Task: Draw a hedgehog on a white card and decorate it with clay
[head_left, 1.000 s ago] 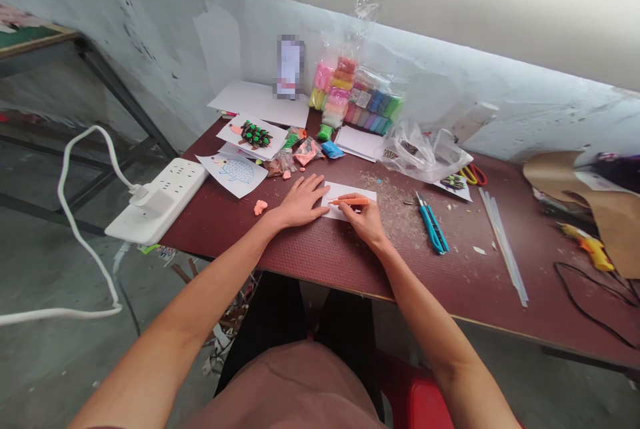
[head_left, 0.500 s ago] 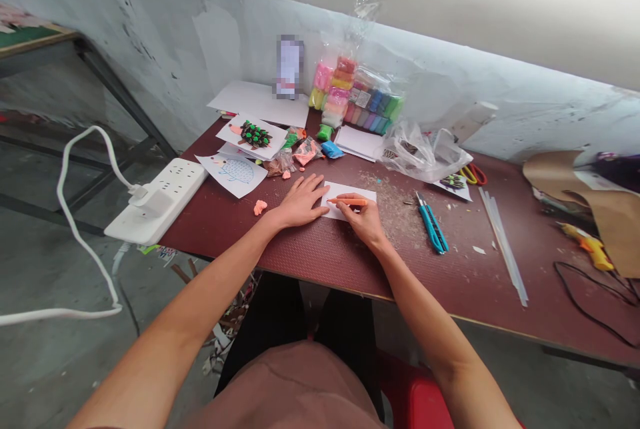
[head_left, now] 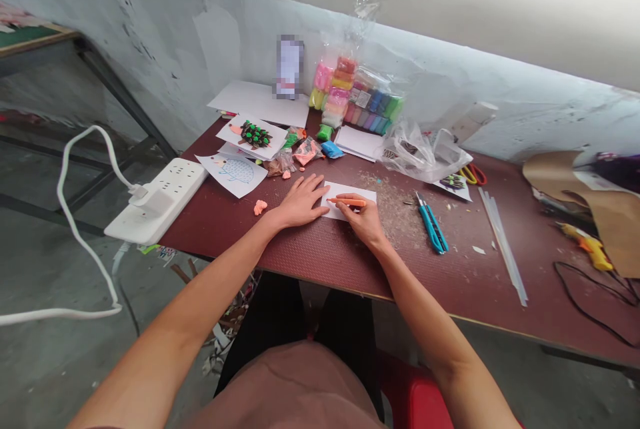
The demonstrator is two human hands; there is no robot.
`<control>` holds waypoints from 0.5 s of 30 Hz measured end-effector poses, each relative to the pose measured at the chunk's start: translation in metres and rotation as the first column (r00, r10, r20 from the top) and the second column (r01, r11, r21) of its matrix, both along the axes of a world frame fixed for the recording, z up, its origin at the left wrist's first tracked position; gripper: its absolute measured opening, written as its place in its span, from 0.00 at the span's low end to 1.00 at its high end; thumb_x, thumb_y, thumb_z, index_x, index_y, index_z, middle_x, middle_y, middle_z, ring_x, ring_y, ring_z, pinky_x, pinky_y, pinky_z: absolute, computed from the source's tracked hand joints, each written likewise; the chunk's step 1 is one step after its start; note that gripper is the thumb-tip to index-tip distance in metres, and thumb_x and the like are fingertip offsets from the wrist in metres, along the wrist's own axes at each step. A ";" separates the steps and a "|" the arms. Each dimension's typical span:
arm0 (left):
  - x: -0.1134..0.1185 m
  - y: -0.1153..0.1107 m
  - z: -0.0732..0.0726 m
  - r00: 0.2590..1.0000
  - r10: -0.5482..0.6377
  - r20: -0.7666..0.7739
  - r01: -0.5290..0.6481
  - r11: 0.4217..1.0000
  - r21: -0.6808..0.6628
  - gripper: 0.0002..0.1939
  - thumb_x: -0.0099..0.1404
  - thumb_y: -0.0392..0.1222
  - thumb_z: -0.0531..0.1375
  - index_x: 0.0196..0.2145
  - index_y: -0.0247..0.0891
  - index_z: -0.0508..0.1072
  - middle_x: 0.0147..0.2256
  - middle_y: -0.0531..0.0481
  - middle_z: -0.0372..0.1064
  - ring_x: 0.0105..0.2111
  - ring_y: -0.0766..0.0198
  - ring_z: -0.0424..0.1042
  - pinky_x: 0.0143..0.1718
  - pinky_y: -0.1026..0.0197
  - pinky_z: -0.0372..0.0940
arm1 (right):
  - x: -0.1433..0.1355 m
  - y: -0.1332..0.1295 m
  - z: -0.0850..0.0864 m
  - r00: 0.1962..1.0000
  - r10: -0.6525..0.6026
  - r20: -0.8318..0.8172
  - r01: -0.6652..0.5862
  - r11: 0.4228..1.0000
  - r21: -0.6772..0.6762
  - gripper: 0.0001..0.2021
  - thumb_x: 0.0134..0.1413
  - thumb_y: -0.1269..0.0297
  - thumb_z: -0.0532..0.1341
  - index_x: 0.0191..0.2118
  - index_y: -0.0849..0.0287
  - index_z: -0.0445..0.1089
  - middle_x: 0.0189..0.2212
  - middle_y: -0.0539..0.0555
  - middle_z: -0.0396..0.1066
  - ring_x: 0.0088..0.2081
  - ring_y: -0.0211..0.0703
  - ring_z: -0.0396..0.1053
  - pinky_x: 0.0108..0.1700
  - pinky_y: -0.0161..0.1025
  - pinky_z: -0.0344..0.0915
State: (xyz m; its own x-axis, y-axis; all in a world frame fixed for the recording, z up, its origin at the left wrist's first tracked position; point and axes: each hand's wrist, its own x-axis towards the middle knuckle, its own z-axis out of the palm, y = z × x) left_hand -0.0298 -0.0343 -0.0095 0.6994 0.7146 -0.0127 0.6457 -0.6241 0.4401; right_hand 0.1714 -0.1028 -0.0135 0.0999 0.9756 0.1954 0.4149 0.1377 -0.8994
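A small white sheet of paper (head_left: 369,195) lies on the dark red table (head_left: 320,252) in front of me. My right hand (head_left: 363,220) is closed around an orange marker pen (head_left: 354,202), its tip down at the left part of the sheet. With fingers spread, my left hand (head_left: 303,202) lies flat at the sheet's left edge. A lump of orange-pink clay (head_left: 260,207) sits left of that hand. Beyond it are small bags of clay (head_left: 307,150), a blue hedgehog drawing (head_left: 233,174) and a card with a green-and-black clay hedgehog (head_left: 256,134).
A teal utility knife (head_left: 433,224) lies right of my right hand, blade pointing away. Farther right are clear glue sticks (head_left: 503,246), scissors (head_left: 473,174) and a yellow glue gun (head_left: 590,249) with its cord. A white power strip (head_left: 160,199) stands at the left edge. Clay packs (head_left: 373,106) lean on the wall.
The orange marker pen has tilted very slightly in my right hand. My left hand and the sheet stay in place.
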 end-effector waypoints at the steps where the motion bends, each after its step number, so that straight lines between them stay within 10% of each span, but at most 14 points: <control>1: 0.000 0.000 0.000 1.000 0.000 0.000 0.000 1.000 -0.003 0.33 0.73 0.54 0.55 0.71 0.41 0.62 0.76 0.41 0.45 0.76 0.48 0.43 0.75 0.41 0.38 | 0.000 0.000 0.000 1.000 0.002 0.002 -0.002 1.000 -0.001 0.15 0.54 0.53 0.67 0.40 0.56 0.84 0.39 0.57 0.83 0.34 0.44 0.74 0.36 0.40 0.66; 15: 0.000 0.000 0.002 1.000 -0.003 0.001 0.003 1.000 -0.014 0.33 0.73 0.53 0.55 0.71 0.40 0.61 0.76 0.41 0.44 0.76 0.48 0.43 0.75 0.41 0.37 | 0.001 0.000 -0.001 1.000 0.016 0.009 -0.016 1.000 -0.003 0.16 0.55 0.49 0.67 0.40 0.56 0.83 0.39 0.57 0.83 0.36 0.45 0.75 0.37 0.41 0.68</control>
